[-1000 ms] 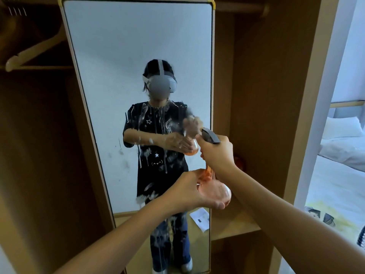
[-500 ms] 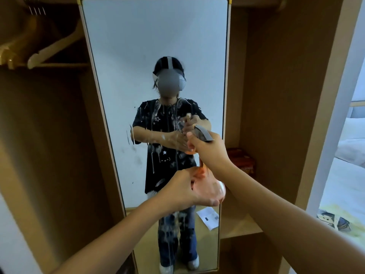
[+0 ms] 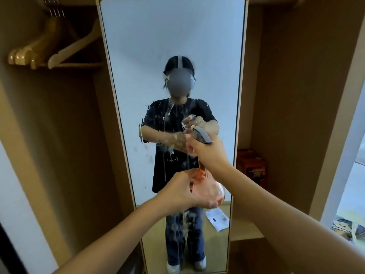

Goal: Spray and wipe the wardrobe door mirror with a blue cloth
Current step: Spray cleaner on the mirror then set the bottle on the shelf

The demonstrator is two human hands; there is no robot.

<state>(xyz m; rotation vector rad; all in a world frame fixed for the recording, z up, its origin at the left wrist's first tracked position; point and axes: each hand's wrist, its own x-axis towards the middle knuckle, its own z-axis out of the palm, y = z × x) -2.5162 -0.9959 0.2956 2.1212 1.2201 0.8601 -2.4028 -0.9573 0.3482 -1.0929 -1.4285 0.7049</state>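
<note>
The tall wardrobe door mirror [image 3: 169, 46] stands straight ahead, with streaks and blobs of spray running down its middle and lower glass. An orange translucent spray bottle [image 3: 215, 187] with a grey trigger head [image 3: 202, 135] is held in front of the mirror, its nozzle pointing at the glass. My right hand [image 3: 207, 153] grips the neck and trigger. My left hand [image 3: 183, 191] cups and holds the round bottom of the bottle. No blue cloth is in view.
Several wooden hangers [image 3: 39, 50] hang on a rail at the upper left inside the wardrobe. A red-orange box [image 3: 251, 165] sits on the shelf to the right of the mirror. The wardrobe side panel [image 3: 308, 95] rises at the right, and a bed edge [image 3: 351, 226] shows beyond it.
The view has shifted so the mirror sits further right and closer. More spray now runs down the glass. Both hands keep their hold on the bottle.
</note>
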